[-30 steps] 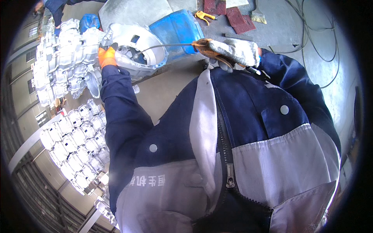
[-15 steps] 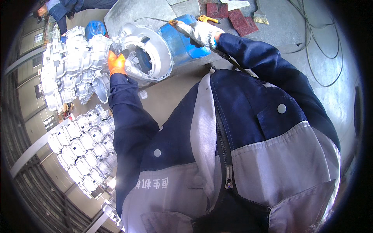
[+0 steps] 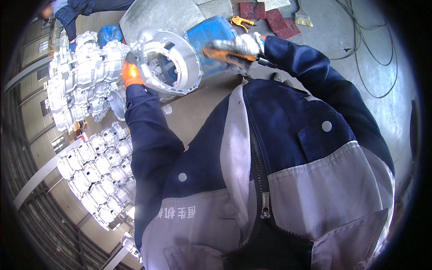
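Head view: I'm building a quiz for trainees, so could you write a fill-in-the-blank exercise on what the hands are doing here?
1. The left hand, in an ____ glove, grips the rim of the round metal housing.
2. The right hand holds a slim tool beside a ____ container.
3. Rows of similar silvery castings lie to the person's ____.

Missing words: orange; blue; left
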### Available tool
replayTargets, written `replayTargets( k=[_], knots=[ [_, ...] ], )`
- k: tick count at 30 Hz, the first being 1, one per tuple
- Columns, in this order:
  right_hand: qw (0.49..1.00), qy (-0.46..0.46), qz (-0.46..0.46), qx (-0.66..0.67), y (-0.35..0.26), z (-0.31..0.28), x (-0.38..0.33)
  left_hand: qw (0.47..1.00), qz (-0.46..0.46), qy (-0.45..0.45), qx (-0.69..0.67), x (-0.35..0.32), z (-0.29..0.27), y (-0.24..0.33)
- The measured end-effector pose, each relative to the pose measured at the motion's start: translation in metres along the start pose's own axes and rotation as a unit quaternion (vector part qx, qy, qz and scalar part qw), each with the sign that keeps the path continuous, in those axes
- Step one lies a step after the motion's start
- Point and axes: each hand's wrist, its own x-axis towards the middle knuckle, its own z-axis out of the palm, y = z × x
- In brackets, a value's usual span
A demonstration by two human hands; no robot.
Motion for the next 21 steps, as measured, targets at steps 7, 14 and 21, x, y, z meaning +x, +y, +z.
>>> replayTargets(
  k=[7,14,21],
  knots=[
    [0.975,0.217,0.041,0.018,0.0,0.013,0.008,0.988,0.134,-0.075,0.003,-0.041,0.025,0.027],
    [0.957,0.24,0.101,0.128,0.015,-0.026,0.027,0.981,0.159,-0.094,-0.054,-0.036,0.021,0.022],
    [0.948,0.283,0.135,0.052,0.02,-0.009,0.038,0.985,0.164,-0.062,-0.006,-0.015,0.015,0.001]
  ],
)
